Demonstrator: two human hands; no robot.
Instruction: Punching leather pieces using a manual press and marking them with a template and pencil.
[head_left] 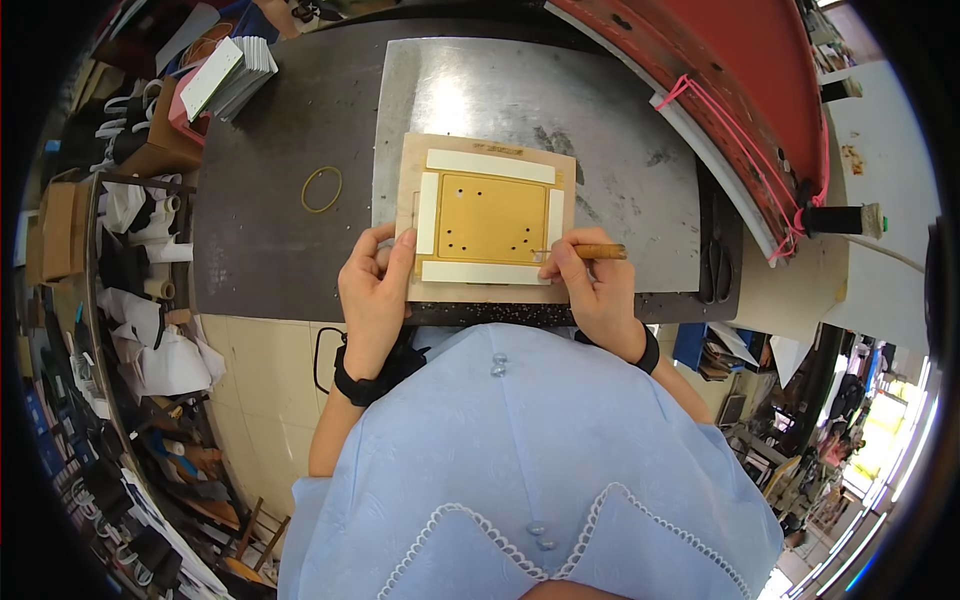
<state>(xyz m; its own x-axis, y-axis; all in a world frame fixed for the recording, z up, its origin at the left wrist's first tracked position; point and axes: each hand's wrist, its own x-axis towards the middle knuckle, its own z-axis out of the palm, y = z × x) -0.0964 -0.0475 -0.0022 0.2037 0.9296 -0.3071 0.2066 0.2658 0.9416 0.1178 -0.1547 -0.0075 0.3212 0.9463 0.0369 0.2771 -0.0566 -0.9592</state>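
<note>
Template board (487,217): a flat tan panel was laid on the grey metal sheet (620,130), at the near edge of the dark workbench (270,200), directly in front of the person.
Build: four pale strips (490,165) were set as a frame around a yellow-brown centre piece (492,217) pierced with small holes.
Likely handling: the board was judged light, thin and stiff; it would probably slide easily on the smooth metal, so it needed to be pinned down rather than lifted. The centre piece looked like soft, thin sheet that could be marked or cut by a slip.
Where to take hold: the near-left corner and the near edge were judged the best places, outside the pale strips.
Left hand (375,290): it was laid on the near-left corner of the board, the thumb pressed flat on top and the fingers curled loosely at the edge; nothing was being carried.
Right hand (595,290): the fingers were pinched closed around a brown-handled tool (592,252), held like a pen, its thin tip laid on the right pale strip near the near-right corner.
Tip: too small for its kind to be told.
Nearby: a yellow rubber band (322,189) lay well apart to the left, and dark scissors (714,270) lay to the right of the metal sheet.
</note>
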